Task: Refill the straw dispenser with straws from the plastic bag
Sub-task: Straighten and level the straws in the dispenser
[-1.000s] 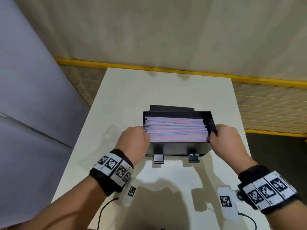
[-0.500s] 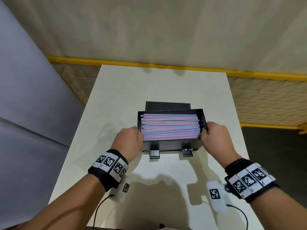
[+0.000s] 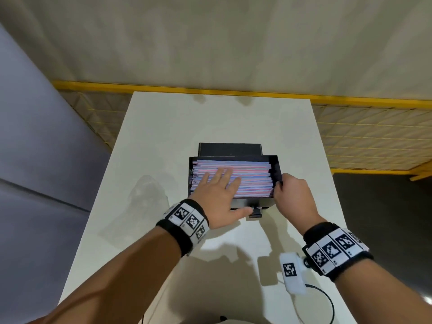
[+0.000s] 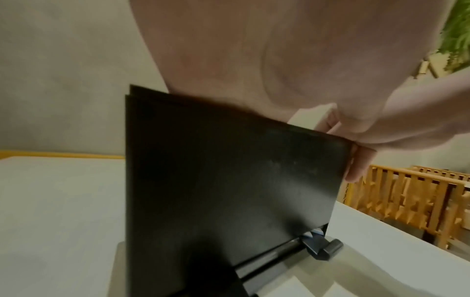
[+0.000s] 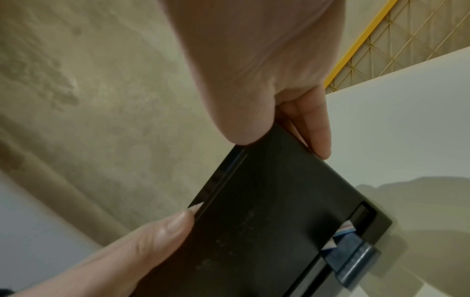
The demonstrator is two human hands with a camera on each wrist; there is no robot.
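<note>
The black straw dispenser [image 3: 275,167] stands in the middle of the white table, its lid [image 3: 229,149] folded back. Pink, blue and white straws [image 3: 252,181] fill it to the top. My left hand [image 3: 221,181] lies flat on the straws with fingers straight, the thumb down along the front wall. My right hand [image 3: 280,183] grips the dispenser's right front corner; in the right wrist view the thumb [image 5: 172,227] and fingers [image 5: 315,132] pinch the black wall [image 5: 267,221]. A crumpled clear plastic bag [image 3: 147,195] lies left of the dispenser.
The dispensing lever [image 3: 254,213] juts out at the dispenser's front. A white tagged device [image 3: 292,273] with a black cable lies near the table's front right. A yellow mesh fence [image 3: 374,141] runs behind and to the right; a grey panel stands at the left.
My left hand left the dispenser's left side and now lies flat on top of the straws. My right hand stays on the right corner.
</note>
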